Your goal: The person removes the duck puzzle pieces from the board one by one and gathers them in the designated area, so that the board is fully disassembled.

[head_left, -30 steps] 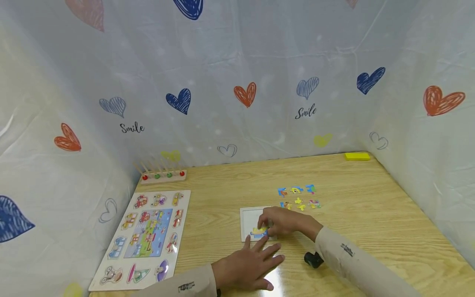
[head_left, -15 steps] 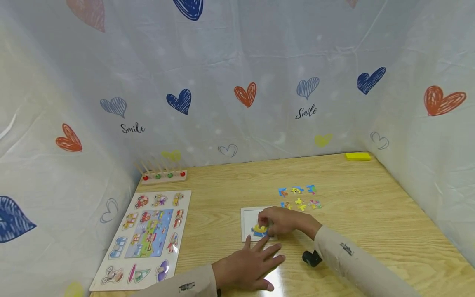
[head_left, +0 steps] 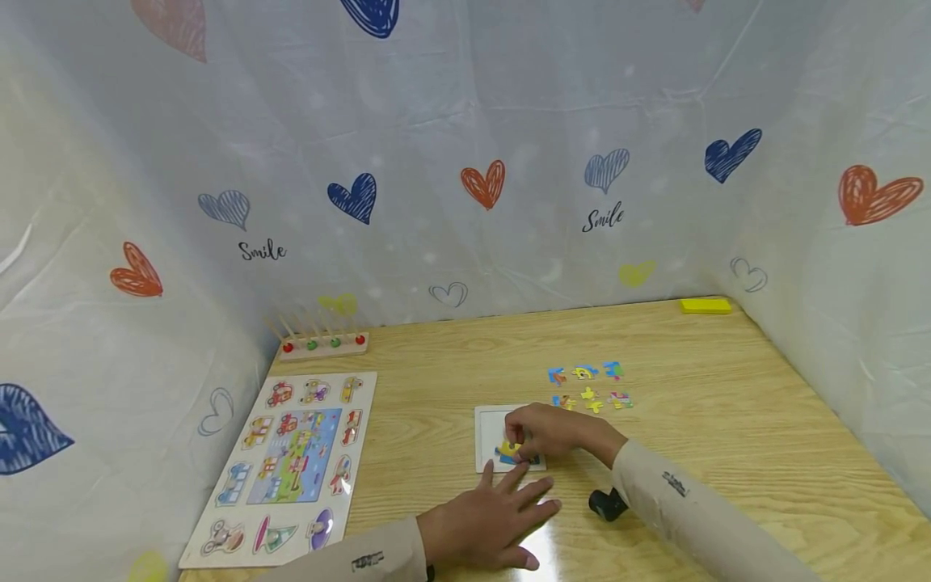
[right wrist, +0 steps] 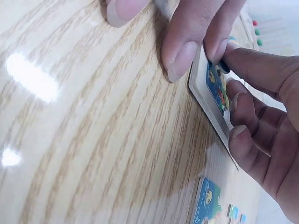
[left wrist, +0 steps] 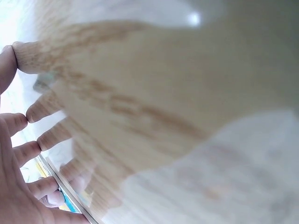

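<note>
A square white puzzle tray [head_left: 489, 428] lies on the wooden table. Joined yellow and blue jigsaw pieces [head_left: 509, 450] sit along its near side. My right hand [head_left: 549, 431] reaches over the tray's right part, its curled fingers and thumb pinching a jigsaw piece, partly hidden beneath them. In the right wrist view, the right thumb touches the dark blue picture piece [right wrist: 217, 88] inside the tray rim. My left hand [head_left: 494, 521] is spread with straight fingers at the tray's near edge, its fingertips touching the rim [left wrist: 65, 186] in the left wrist view.
Several loose jigsaw pieces [head_left: 585, 372] lie in two rows behind and right of the tray. A large vehicle peg puzzle board [head_left: 364, 453] is at left, with a wooden peg stand [head_left: 349, 347] behind it. A yellow block [head_left: 705, 305] sits at the far right corner.
My right fingers have shifted slightly over the yellow and blue pieces, which now sit a little lower and flatter against the tray's near side. My left hand stays in place.
</note>
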The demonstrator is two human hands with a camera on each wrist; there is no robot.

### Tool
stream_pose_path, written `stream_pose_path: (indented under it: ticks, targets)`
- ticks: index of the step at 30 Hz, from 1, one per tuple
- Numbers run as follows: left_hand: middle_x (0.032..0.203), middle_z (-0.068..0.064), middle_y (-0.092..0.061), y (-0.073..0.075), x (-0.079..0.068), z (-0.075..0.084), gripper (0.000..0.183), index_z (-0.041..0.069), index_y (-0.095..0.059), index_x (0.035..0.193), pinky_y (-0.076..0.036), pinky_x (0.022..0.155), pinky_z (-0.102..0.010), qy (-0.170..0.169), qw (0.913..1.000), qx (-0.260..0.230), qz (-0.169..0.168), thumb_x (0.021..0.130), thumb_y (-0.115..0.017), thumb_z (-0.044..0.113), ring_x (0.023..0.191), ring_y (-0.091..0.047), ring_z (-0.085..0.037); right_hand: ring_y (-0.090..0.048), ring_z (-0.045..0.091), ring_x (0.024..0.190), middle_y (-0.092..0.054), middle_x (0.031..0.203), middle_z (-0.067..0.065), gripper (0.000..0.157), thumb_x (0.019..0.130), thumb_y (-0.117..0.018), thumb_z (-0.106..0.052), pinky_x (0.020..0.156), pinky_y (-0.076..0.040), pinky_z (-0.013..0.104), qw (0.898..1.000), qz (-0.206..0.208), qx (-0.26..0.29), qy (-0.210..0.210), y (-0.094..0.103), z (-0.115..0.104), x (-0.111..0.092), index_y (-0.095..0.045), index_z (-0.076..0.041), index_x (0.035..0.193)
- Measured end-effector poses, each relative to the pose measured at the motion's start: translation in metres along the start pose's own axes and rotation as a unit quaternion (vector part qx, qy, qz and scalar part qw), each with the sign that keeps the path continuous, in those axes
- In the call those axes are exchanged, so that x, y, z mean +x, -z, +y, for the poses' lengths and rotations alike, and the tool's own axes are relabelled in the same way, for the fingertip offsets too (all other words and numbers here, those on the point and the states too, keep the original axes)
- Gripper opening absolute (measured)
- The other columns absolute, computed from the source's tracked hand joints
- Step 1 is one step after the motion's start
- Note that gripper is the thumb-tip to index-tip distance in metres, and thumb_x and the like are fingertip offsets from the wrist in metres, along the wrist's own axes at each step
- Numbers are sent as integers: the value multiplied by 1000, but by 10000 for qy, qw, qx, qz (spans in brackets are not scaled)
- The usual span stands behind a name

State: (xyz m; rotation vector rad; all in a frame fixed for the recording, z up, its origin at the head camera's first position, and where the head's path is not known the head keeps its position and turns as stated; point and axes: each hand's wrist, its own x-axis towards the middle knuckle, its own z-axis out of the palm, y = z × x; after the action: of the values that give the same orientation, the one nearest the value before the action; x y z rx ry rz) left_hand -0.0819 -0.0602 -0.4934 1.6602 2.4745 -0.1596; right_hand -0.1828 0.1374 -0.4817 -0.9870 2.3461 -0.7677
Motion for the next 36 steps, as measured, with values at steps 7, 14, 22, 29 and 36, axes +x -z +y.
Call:
stream_pose_path:
  ticks: [7, 14, 22, 29, 36]
  targets:
    - [165, -3, -27, 0, 1, 1, 71, 25, -30, 159, -48, 95, -66, 0, 9997, 189, 161, 101, -31, 67, 149, -31, -38, -54, 6, 78, -60, 85, -14, 16, 91, -76, -19, 71, -48, 22, 9993, -37, 341, 125, 0, 6, 1, -61, -21, 85]
    - [166, -2, -25, 0, 2, 1, 72, 26, -28, 159, -47, 96, -66, 20, 9999, 96, 40, 101, -30, 67, 150, -30, -37, -55, 5, 79, -60, 88, -12, 13, 93, -74, -16, 72, -48, 22, 9987, 44, 478, 174, 1, 6, 0, -62, -20, 90]
    - [166, -1, -25, -1, 4, 0, 72, 27, -27, 160, -47, 96, -66, 7, 10000, 79, 13, 100, -30, 68, 149, -32, -37, -58, 7, 85, -64, 99, -5, 26, 98, -67, -16, 75, -50, 25, 9987, 205, 448, 95, 7, 7, -5, -64, -14, 123]
    - [167, 0, -23, -3, 3, -2, 73, 27, -25, 160, -48, 95, -66, -19, 10000, -38, -86, 100, -27, 69, 150, -30, -35, -57, 9, 82, -65, 98, -3, 4, 100, -64, -17, 73, -49, 26, 9976, 234, 628, 174, 14, 9, -13, -67, -15, 102]
    - [167, 0, -23, -3, 3, -2, 74, 27, -23, 161, -48, 95, -66, -28, 10000, 32, -73, 100, -25, 69, 150, -29, -35, -61, 18, 68, -64, 105, 3, 5, 102, -60, -16, 68, -52, 26, 9940, 335, 1017, 230, 22, 10, -24, -62, -12, 103]
